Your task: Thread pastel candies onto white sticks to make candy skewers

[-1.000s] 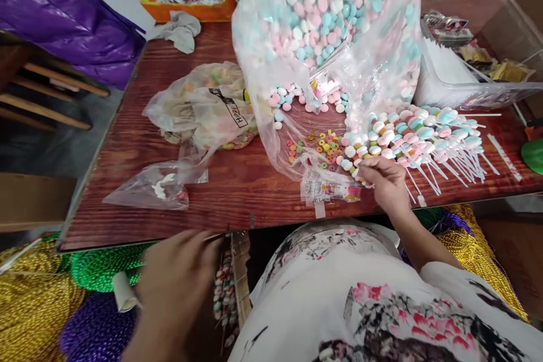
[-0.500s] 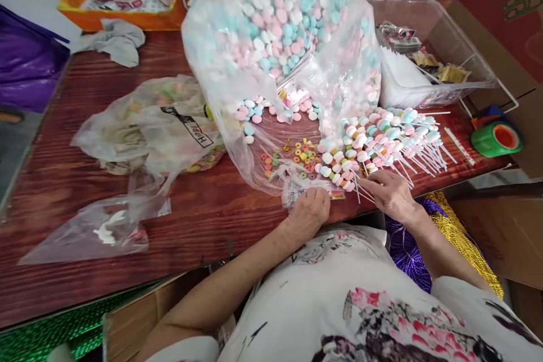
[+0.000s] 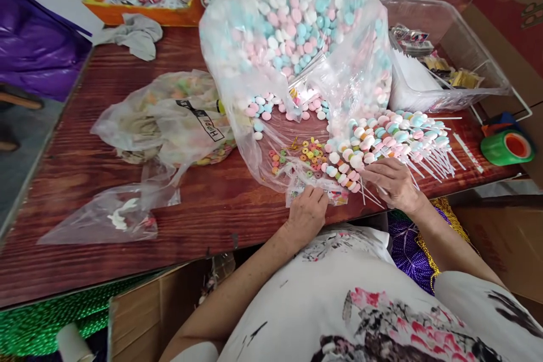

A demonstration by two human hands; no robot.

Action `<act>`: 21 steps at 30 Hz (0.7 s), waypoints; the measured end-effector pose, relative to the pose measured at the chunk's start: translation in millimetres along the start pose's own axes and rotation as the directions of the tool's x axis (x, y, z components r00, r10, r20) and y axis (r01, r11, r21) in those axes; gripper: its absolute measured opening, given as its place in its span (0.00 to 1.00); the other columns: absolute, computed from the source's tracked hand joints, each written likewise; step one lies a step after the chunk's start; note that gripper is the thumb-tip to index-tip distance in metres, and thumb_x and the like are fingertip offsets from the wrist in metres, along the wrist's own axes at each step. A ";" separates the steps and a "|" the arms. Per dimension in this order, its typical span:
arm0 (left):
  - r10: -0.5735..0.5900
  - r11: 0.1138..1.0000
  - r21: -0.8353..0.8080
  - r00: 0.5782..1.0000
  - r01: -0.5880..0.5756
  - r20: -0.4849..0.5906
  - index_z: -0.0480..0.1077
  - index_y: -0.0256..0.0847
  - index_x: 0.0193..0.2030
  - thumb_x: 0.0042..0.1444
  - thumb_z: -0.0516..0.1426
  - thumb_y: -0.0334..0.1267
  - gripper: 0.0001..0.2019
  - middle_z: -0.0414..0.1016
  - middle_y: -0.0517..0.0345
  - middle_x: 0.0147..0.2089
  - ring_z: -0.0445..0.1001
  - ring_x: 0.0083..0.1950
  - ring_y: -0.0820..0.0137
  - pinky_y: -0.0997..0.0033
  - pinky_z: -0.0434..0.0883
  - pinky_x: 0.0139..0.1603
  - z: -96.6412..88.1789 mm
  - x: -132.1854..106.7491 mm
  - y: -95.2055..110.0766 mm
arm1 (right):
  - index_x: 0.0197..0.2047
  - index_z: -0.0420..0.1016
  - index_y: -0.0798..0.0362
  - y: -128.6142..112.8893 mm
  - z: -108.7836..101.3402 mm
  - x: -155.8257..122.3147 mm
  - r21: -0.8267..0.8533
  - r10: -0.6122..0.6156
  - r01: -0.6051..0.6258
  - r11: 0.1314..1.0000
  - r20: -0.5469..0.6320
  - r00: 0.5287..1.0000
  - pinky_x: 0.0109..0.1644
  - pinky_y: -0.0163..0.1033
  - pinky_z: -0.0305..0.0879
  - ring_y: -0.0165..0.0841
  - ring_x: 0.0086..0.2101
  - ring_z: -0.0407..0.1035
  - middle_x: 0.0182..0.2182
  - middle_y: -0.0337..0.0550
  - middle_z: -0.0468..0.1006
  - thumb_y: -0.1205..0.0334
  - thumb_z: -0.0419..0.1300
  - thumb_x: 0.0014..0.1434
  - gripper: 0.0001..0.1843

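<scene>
My left hand (image 3: 307, 212) is closed at the table's front, its curled fingers pinching the edge of a small printed plastic packet (image 3: 338, 198). My right hand (image 3: 394, 184) is closed, fingertips at the near end of a pile of candy skewers (image 3: 382, 133), pastel pink, white and blue candies threaded on white sticks. It appears to grip one skewer; the fingers hide most of its stick. Between the hands, a few skewers (image 3: 343, 175) lie with sticks towards me. Loose ring candies (image 3: 311, 153) in yellow, red and green lie just beyond my left hand on clear plastic.
A big clear bag (image 3: 231, 62) of pastel candies fills the table's back. Left of it lies another candy bag (image 3: 156, 119). A clear bin (image 3: 479, 93) with packets, an orange tray (image 3: 106, 14), a grey cloth (image 3: 142, 39) and green tape (image 3: 494, 148) stand around.
The view has swung slightly left, so everything sits further right. My right hand has lifted a little and its fingers are bunched more tightly. My left hand stays on the packet.
</scene>
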State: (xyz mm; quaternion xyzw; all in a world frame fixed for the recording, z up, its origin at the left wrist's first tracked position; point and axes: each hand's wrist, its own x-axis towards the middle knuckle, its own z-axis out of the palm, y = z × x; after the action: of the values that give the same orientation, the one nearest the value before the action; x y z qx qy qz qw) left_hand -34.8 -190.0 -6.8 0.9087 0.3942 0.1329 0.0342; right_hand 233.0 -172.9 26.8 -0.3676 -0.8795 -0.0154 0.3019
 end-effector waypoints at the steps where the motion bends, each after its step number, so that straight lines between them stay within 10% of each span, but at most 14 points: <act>1: -0.010 1.000 0.000 1.000 0.010 0.006 0.71 0.37 0.33 0.56 0.55 0.26 0.05 0.74 0.50 0.37 0.68 0.42 0.61 0.65 0.63 0.34 -0.6 1.3 -1.3 | 0.55 0.74 0.46 -3.6 -2.5 0.5 0.053 0.040 -0.036 0.998 -0.072 0.997 0.45 0.46 0.69 0.37 0.42 0.74 0.44 0.44 0.82 0.72 0.56 0.62 0.20; 7: -0.025 1.000 -0.020 0.995 0.023 -0.092 0.72 0.38 0.35 0.61 0.53 0.29 0.07 0.74 0.50 0.38 0.68 0.41 0.62 0.63 0.66 0.38 0.1 -3.1 -7.6 | 0.50 0.77 0.41 -43.3 -41.9 8.8 0.306 0.370 -0.277 0.911 -0.308 0.876 0.42 0.47 0.73 0.37 0.36 0.76 0.35 0.37 0.82 0.73 0.60 0.59 0.20; 13: -0.056 0.998 0.016 0.998 0.057 -0.040 0.73 0.35 0.41 0.56 0.53 0.24 0.10 0.75 0.46 0.43 0.68 0.44 0.58 0.63 0.66 0.36 3.4 -8.8 -4.3 | 0.41 0.76 0.49 -64.1 -34.7 8.2 0.315 0.316 -0.312 0.896 0.042 0.948 0.34 0.41 0.69 0.33 0.30 0.73 0.30 0.40 0.80 0.73 0.58 0.61 0.10; 21: -0.179 0.924 -0.360 0.977 0.126 -0.116 0.72 0.37 0.27 0.57 0.57 0.29 0.08 0.70 0.53 0.31 0.69 0.37 0.65 0.66 0.68 0.38 8.4 -3.0 -33.9 | 0.40 0.74 0.51 -62.2 -32.0 2.2 0.285 0.333 -0.359 0.889 0.136 0.933 0.35 0.40 0.67 0.32 0.30 0.70 0.29 0.41 0.77 0.73 0.57 0.62 0.08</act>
State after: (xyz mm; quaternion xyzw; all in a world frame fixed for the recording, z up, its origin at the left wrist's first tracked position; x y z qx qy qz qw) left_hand -58.4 -168.5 -21.1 0.8424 0.4352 0.2642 0.1767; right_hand 207.6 -224.8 66.2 -0.4675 -0.8036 0.1899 0.3156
